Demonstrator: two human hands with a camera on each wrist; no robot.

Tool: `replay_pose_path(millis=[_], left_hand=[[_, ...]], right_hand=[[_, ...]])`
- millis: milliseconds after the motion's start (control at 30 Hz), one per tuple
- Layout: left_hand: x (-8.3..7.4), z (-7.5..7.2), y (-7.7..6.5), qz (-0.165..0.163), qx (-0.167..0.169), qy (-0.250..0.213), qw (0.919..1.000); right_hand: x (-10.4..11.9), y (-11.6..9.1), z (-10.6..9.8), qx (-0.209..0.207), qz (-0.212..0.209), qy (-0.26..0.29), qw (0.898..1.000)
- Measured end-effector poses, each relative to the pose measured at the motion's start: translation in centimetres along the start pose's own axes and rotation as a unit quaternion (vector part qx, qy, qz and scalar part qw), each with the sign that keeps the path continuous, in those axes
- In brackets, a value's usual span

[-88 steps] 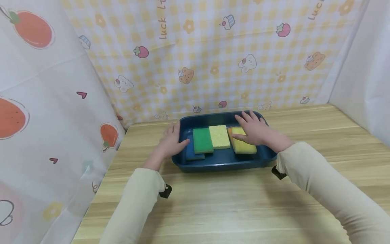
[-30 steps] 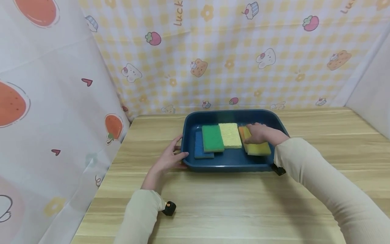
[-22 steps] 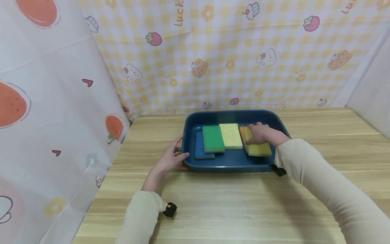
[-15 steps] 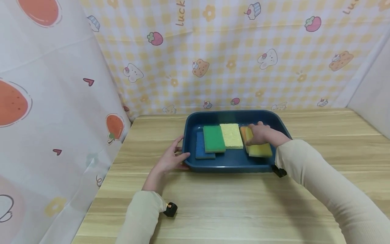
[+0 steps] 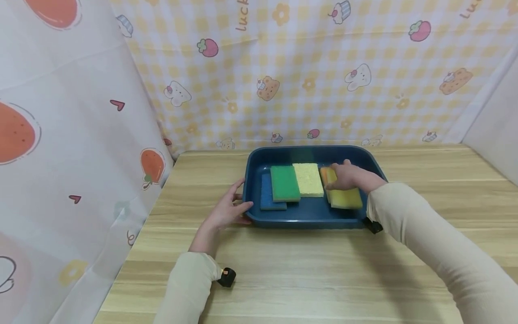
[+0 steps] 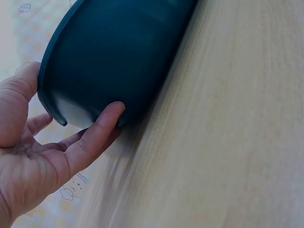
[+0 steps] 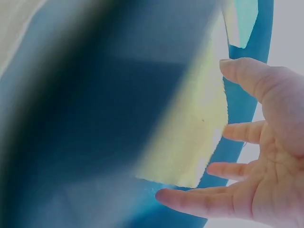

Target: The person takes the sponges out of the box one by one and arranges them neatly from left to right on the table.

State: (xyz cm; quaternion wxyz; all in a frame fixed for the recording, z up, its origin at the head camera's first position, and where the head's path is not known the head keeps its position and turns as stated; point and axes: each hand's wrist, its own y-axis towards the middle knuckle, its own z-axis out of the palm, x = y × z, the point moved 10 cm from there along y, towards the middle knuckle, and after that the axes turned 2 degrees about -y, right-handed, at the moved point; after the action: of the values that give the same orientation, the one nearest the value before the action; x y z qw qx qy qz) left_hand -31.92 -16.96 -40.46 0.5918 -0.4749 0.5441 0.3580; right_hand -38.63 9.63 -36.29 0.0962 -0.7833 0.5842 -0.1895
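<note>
1. We see the left hand [image 5: 226, 209] holding the tray [image 5: 307, 222] by its left end, thumb at the rim, fingers spread along the outer wall.
2. Right hand [image 5: 351, 174] on the bright yellow sponge [image 5: 347, 199]: fingers wide, fairly straight, tips at its edge. How firmly they press, we cannot tell.
3. That sponge lies in the tray's right part, overlapping an orange sponge [image 5: 324, 174]. To its left: pale yellow sponge [image 5: 308, 179], then green sponge [image 5: 285, 182] partly over blue sponge [image 5: 266, 201].
4. Our judgement: brace the tray, touch only the yellow sponge, press lightly since it probably squashes.
5. Hard to make out: most of the orange sponge is covered; a dark blur blocks much of the right wrist view.
</note>
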Motion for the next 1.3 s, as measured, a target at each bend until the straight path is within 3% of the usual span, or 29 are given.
replay_pose_path(millis=[200,433,700,833,1067,1300], left_hand=[[0.2,-0.1,-0.2,-0.002,-0.001,0.002,1.0],[0.0,0.4,-0.5,0.004,0.003,0.001,1.0],[-0.3,0.5,-0.6,0.004,-0.019,0.004,0.9998],[-0.6,0.5,-0.7,0.004,-0.017,0.003,0.9998],[-2.3,1.1,-1.6,-0.003,0.002,0.003,1.0],[-0.7,-0.1,-0.7,-0.001,-0.011,-0.009,0.9999]], right_hand=[[0.7,0.3,-0.1,0.024,-0.022,-0.019,0.999],[0.6,0.9,0.4,0.051,-0.018,-0.012,0.998],[-0.1,1.1,-0.1,0.033,-0.003,-0.038,0.999],[-0.5,1.2,-0.3,0.031,0.007,-0.046,0.998],[-0.1,1.4,-1.3,0.017,0.01,-0.029,0.999],[1.6,0.7,-2.7,0.015,0.044,0.02,0.999]])
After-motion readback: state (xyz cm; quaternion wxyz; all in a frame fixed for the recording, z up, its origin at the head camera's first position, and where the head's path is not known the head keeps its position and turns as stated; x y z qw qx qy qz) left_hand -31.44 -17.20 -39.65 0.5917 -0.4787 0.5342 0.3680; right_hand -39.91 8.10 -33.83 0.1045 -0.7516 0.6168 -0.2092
